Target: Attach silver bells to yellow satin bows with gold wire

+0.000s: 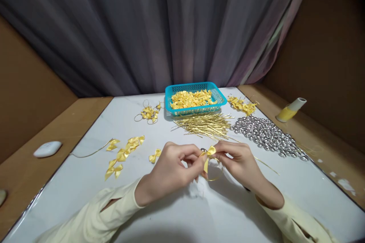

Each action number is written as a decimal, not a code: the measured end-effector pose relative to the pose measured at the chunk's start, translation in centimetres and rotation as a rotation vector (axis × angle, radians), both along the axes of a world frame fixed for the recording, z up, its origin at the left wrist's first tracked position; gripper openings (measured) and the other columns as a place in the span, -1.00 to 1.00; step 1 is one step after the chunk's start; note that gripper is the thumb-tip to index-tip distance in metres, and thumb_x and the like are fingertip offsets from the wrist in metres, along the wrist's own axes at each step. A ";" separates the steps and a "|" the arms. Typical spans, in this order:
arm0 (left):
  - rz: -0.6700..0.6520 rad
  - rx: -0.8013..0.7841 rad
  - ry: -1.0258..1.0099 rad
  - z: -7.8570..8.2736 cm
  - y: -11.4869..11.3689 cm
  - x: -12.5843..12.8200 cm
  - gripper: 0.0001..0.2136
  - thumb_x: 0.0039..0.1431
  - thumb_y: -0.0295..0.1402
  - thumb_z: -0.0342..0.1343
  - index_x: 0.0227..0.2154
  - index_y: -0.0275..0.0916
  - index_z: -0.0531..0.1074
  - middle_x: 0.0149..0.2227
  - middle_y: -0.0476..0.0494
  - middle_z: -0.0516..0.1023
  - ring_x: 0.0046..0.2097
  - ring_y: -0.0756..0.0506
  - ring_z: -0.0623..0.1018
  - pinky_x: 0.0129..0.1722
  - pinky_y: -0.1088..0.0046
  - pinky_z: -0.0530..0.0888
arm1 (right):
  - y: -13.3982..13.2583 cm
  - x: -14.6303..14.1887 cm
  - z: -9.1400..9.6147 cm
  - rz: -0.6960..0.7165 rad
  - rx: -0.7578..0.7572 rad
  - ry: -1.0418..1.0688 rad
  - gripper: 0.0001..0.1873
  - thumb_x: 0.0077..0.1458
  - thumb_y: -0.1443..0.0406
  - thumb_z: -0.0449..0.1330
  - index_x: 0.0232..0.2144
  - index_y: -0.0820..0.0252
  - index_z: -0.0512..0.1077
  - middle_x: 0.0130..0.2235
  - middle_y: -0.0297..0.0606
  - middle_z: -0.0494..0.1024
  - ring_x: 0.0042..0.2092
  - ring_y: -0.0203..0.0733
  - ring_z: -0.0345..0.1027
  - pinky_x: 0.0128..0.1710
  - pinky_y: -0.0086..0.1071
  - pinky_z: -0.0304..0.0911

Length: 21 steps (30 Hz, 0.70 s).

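Between my two hands, above the near middle of the white table, is a yellow ribbon bow (211, 151). My left hand (178, 163) pinches its left side. From the right, the fingers of my right hand (235, 159) close on the bow's other side. A small silver bead (203, 149) shows right at the bow, and a thin gold tie (219, 172) loops below it. Just left of my left hand lies a loose yellow bow (154, 156). Farther left is a row of several yellow bows (122, 154). My fingertips partly hide the held pieces.
A blue basket (196, 111) of yellow bows stands at the back. In front lie gold ties (203, 125); silver beads (265, 134) spread at right. Bow clusters (149, 114) flank the basket. A yellow-and-white cone (291, 110) and a white case (47, 149) rest on the side boards.
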<state>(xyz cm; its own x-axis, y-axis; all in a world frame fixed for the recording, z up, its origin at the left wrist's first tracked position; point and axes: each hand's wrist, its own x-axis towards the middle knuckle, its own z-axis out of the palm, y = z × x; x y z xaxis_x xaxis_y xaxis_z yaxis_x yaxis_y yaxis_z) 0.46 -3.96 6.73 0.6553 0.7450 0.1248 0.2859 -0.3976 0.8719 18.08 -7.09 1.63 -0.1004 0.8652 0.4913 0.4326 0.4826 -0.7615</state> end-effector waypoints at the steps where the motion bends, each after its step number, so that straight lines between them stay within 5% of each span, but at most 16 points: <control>1: 0.000 0.003 -0.003 0.1 0.0 0.0 -0.85 0.06 -0.45 0.03 -0.53 -0.33 0.46 -0.68 -0.04 0.51 -0.68 0.09 0.36 -0.60 0.61 0.35 | 0.1 0.0 0.0 0.009 0.001 0.004 -0.86 0.03 0.40 0.12 -0.51 0.18 0.44 -0.53 -0.30 0.49 -0.50 -0.31 0.31 -0.50 -0.47 0.17; 9: 0.044 -0.226 -0.009 0.4 0.3 0.3 -0.83 0.03 -0.40 0.06 -0.60 -0.35 0.43 -0.67 -0.10 0.51 -0.69 0.08 0.34 -0.64 0.60 0.34 | 0.2 -0.1 -0.4 0.107 0.075 0.023 -0.85 0.09 0.39 0.07 -0.44 0.18 0.43 -0.49 -0.25 0.46 -0.44 -0.27 0.28 -0.44 -0.40 0.17; 13: 0.057 -0.413 -0.072 0.1 0.6 0.5 -0.82 0.00 -0.32 0.11 -0.58 -0.34 0.41 -0.64 -0.10 0.53 -0.68 0.08 0.36 -0.66 0.60 0.33 | 0.0 -0.4 -0.7 0.059 0.094 0.046 -0.81 0.07 0.39 0.08 -0.54 0.19 0.41 -0.57 -0.29 0.42 -0.51 -0.30 0.22 -0.51 -0.43 0.13; 21: 0.056 -0.508 -0.132 -0.1 1.2 0.7 -0.85 -0.05 -0.37 0.16 -0.61 -0.34 0.42 -0.66 -0.05 0.51 -0.68 0.10 0.37 -0.67 0.65 0.32 | -0.1 -0.4 -0.6 -0.014 0.026 0.004 -0.73 0.08 0.30 0.11 -0.64 0.22 0.33 -0.64 -0.36 0.26 -0.57 -0.36 0.08 -0.56 -0.46 0.02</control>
